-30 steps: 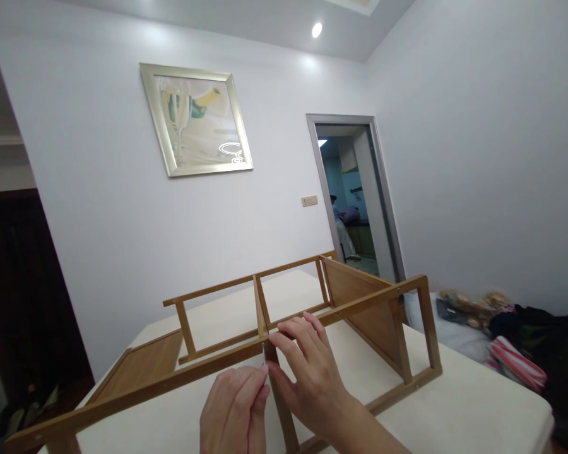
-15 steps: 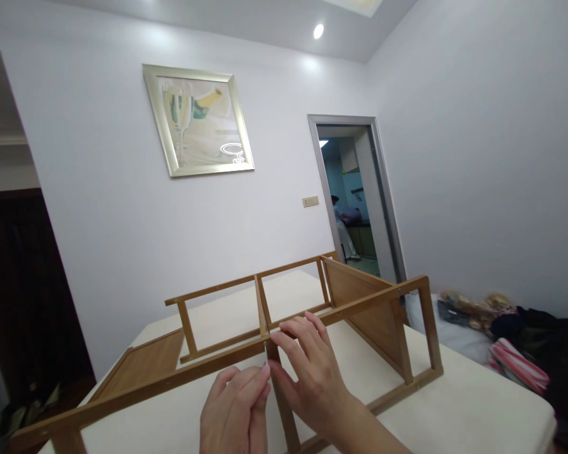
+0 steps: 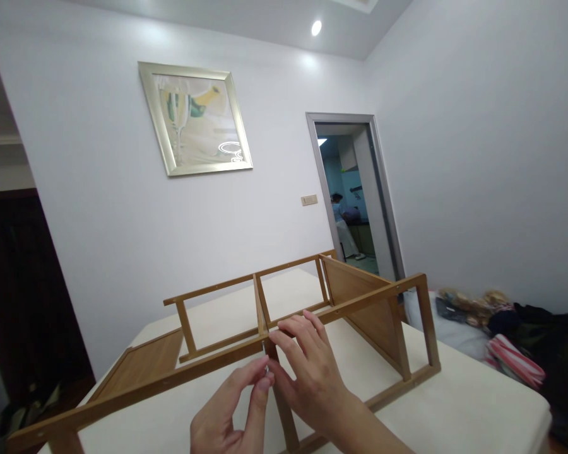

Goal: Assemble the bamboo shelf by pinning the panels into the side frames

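Head view, left hand (image 3: 266, 371) pinching what looks like a pin (image 3: 264, 347), right hand (image 3: 307, 366) arched, clasping wooden frame (image 3: 218, 358)

There are two hands, one left hand (image 3: 230, 410) and one right hand (image 3: 315, 362), and one metal pin (image 3: 264, 347). One table (image 3: 478, 403) carries one wooden frame (image 3: 218, 356) with two broad panels: one left panel (image 3: 139, 366) by the table's left edge, one right panel (image 3: 366, 309) nearer its right edge. Beyond are one picture (image 3: 196, 120), one wall plate (image 3: 309, 200), one lit round lamp (image 3: 317, 28), one person (image 3: 343, 227) and one striped cloth (image 3: 515, 360).
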Demonstrator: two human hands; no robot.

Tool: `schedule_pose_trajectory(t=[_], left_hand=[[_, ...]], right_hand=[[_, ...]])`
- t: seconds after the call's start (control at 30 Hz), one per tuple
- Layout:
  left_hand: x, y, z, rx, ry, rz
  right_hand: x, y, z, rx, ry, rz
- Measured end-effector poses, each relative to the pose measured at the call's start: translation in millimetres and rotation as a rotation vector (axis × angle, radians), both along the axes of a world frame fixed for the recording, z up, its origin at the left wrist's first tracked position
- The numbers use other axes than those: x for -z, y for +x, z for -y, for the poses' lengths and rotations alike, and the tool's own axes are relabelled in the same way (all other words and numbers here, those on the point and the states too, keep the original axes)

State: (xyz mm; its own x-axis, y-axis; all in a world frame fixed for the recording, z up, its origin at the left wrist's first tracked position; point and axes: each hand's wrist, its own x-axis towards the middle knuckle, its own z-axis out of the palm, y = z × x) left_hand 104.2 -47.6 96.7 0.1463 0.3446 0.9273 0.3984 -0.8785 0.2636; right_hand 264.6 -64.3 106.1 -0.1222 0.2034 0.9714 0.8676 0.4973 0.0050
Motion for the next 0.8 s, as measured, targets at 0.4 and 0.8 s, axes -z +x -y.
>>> schedule_pose_trajectory(t=[0.4,0.8], left_hand=[[-13.2,-5,10,0.085,0.166,-0.12],[-14.8,-3,14,0.17,0.132,-0.065]], right_hand=[[3.0,1,-3,-0.006,-0.028,-0.004],[5.2,2,-5,-0.006,-0.009,0.004]])
